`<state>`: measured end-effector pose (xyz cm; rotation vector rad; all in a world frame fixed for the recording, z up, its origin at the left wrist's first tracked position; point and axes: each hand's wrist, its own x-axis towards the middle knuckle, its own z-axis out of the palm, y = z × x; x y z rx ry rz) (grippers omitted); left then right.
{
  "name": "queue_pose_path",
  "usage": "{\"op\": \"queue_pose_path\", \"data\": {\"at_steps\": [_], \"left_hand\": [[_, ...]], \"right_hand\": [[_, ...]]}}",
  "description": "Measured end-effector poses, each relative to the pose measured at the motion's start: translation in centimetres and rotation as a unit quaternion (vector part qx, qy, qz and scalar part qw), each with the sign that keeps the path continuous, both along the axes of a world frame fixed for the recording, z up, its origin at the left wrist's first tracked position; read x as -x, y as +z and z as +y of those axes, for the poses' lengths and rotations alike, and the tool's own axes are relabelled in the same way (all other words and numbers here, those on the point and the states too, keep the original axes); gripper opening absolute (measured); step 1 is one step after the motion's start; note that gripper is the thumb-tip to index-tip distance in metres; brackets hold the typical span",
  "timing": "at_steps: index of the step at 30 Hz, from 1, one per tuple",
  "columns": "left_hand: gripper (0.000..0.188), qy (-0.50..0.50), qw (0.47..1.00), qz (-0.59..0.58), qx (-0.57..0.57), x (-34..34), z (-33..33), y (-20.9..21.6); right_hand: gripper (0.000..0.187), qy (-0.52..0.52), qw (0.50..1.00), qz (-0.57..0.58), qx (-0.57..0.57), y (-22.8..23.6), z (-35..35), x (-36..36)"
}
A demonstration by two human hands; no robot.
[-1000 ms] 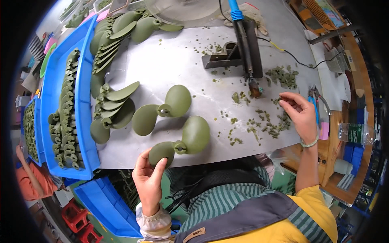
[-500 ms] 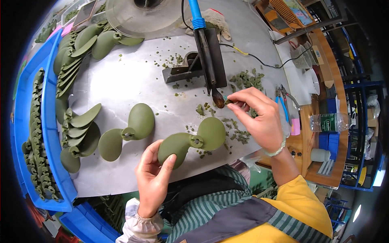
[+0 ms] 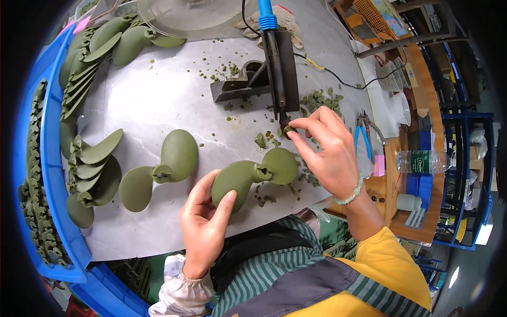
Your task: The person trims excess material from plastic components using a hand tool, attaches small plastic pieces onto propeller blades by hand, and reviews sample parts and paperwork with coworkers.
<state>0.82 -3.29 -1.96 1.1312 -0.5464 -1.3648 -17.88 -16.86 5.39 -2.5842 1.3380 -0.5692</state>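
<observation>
My left hand grips an olive-green two-bladed propeller by its larger blade, its hub tilted up above the table's near edge. Between the thumb and forefinger of my right hand is a small green plastic piece. That piece is at the dark tip of a blue-handled soldering iron; whether they touch, I cannot tell. The iron hangs tip-down on a black metal stand. Left of my left hand, another propeller lies on the table.
Stacked propellers line the table's left side beside a blue crate of small green parts. Green scraps lie around the iron. Pliers and a plastic bottle are at right. A black cord runs behind.
My right hand has shifted left and slightly up with the small piece, closer over the iron's tip. The propeller in my left hand has turned, its hub now tipped more upward.
</observation>
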Motion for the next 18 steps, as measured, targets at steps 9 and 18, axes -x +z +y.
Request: {"op": "queue_pose_path", "data": {"at_steps": [9,18], "left_hand": [[0.043,0.000,1.000,0.001,0.010,0.36,-0.43,-0.35],[0.043,0.000,1.000,-0.002,0.017,0.42,-0.50,-0.42]], "right_hand": [[0.015,-0.011,1.000,0.015,0.009,-0.02,-0.02,-0.14],[0.015,-0.009,1.000,0.019,0.011,0.08,-0.06,-0.22]]}}
